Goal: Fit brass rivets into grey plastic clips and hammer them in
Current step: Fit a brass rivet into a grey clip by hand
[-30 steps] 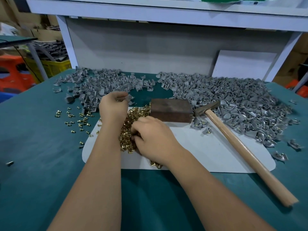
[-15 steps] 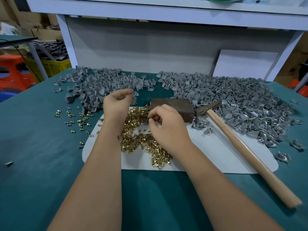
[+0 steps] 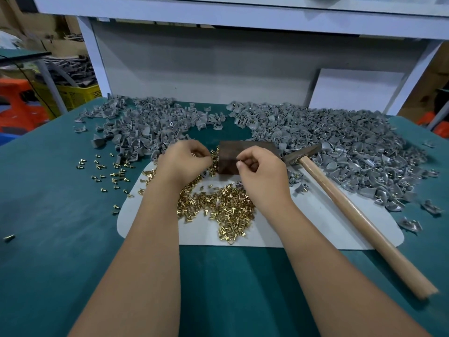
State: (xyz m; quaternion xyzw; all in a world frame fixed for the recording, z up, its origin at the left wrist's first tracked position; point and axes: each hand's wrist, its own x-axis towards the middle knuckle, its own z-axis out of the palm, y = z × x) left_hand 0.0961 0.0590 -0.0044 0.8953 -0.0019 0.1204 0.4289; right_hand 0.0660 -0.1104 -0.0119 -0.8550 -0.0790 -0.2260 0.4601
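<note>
Lifting clear of the rivets (image 3: pixel 218 205), the right hand (image 3: pixel 261 172) now hangs in front of the dark block (image 3: pixel 227 159), where a second ago it was buried in the brass heap on the white mat (image 3: pixel 315 222). Its thumb and forefinger are pinched together; the likely catch is a single rivet, though nothing brass shows between the fingertips, so I cannot tell for sure. The left hand (image 3: pixel 184 160) has moved only slightly and sits just left of the block, fingers curled over something small, probably a grey clip, but it is mostly hidden. The two hands have drawn near each other, which suggests the picking is done and the fitting of rivet into clip comes next. The hammer (image 3: pixel 340 193) lies untouched at the right, its head beside the block. Heaps of clips (image 3: pixel 340 137) cover the far side of the table (image 3: pixel 60 239).
</note>
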